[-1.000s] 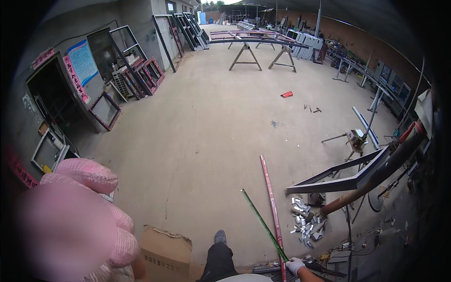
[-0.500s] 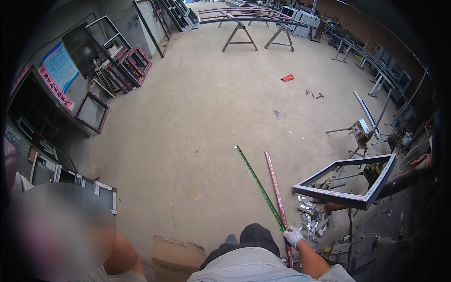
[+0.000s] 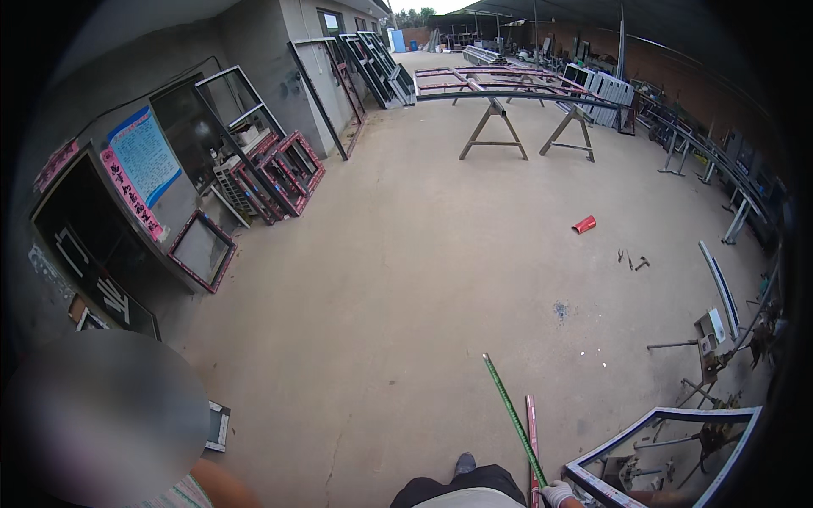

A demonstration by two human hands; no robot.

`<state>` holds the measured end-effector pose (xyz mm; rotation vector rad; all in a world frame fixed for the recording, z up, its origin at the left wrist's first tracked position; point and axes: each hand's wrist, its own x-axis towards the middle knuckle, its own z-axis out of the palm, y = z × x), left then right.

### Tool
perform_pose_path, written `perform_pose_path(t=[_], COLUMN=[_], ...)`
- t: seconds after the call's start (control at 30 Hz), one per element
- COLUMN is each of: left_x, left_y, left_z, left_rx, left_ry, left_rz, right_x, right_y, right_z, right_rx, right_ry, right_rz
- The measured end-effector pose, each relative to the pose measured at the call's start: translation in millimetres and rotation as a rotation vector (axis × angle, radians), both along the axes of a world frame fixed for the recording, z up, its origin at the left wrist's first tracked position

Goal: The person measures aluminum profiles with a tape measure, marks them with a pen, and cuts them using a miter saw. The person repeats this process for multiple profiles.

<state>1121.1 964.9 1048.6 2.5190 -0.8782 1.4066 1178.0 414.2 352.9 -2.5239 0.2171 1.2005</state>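
Note:
At the lower edge, my right hand (image 3: 557,494), in a pale knit glove, is closed at the near end of a long green strip (image 3: 509,410) with small markings. The strip slants forward and left over the floor. A long red bar (image 3: 532,440) with pale print lies close on its right, and the strip crosses it near my hand. Whether my fingers also touch the red bar, I cannot tell. My left hand is out of the picture.
Close on my right is a dark-and-white window frame (image 3: 652,412), beside metal stands. Another person's arm (image 3: 222,484) is at the lower left. Ahead lie a red curved piece (image 3: 584,224) and hand tools (image 3: 642,263); beyond stand sawhorses (image 3: 494,131). Frames (image 3: 298,169) lean along the left wall.
The view has tilted up and turned left, so everything sits lower and farther right. My right hand stays on the green strip. The cardboard box and metal offcuts have left the picture.

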Motion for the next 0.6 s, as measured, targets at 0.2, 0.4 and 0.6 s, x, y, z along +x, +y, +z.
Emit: perform_pose_path(t=[0.2,0.4,0.6], left_x=[134.6,297.4,463.4], left_y=[66.1,173.6,253.4], left_z=[-11.6,-57.3,-33.0], left_rx=[-0.067,-0.135,-0.130], left_ry=[-0.011,-0.012,-0.024], left_rz=[0.036,-0.029,-0.044], right_x=[221.9,372.3,452.1], right_y=[150.0,234.4,308.1], right_z=[139.0,116.6,64.3], right_rx=[0.182,0.188,0.175], right_ry=[-0.134,-0.156,-0.080], right_rz=[-0.211,-0.306,-0.480])
